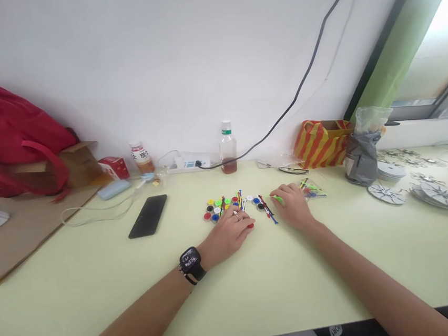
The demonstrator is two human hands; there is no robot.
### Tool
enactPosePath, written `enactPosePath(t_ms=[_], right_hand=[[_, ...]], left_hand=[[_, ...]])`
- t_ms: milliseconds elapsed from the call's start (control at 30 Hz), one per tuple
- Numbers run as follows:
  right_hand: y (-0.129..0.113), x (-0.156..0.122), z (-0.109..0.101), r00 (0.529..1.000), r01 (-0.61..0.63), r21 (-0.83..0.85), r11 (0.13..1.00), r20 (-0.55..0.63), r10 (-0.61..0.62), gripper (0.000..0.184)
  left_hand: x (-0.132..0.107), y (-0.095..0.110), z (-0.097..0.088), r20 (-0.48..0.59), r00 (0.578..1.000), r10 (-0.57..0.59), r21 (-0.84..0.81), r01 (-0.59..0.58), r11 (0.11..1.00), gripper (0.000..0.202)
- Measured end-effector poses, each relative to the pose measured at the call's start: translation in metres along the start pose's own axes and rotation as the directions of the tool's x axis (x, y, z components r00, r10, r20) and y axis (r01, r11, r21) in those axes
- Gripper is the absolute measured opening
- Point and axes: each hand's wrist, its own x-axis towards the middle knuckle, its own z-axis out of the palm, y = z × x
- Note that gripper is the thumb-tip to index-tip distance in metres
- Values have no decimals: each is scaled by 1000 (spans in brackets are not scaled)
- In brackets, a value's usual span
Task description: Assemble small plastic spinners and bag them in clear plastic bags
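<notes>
Two-handed picking seems under way beside loose discs (215, 218) on the tabletop (237, 301), left hand (227, 232) pinching a red piece (251, 226), right hand (293, 204) a green piece (278, 198), the next move likely needing fine control.

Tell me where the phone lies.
The phone lies left of centre on the table in the head view, beyond the watch, left of the discs.

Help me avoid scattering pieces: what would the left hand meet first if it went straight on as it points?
Just past the red piece by its fingertips, the left hand would probably first meet the loose discs and sticks ahead; exact depth is unclear from this one view.
</notes>
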Motion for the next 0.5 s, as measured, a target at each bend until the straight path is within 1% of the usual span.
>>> enactPosePath(t_ms=[100,233,367,500], right_hand=[[-4,-1,3,994,84,124,989,56,-92,20],[-7,-1,6,989,104,149,983,91,-118,18],[-6,0,2,988,135,130,982,59,-143,15],[-4,1,-5,989,147,100,984,-26,-145,14]], left_hand=[[0,-1,0,-23,1000,9,-2,-9,1000,21],[2,3,-4,-47,999,-26,-57,23,998,9],[2,7,-7,-67,992,-106,-136,96,986,7],[0,5,-6,-101,989,-104,-205,82,975,10]])
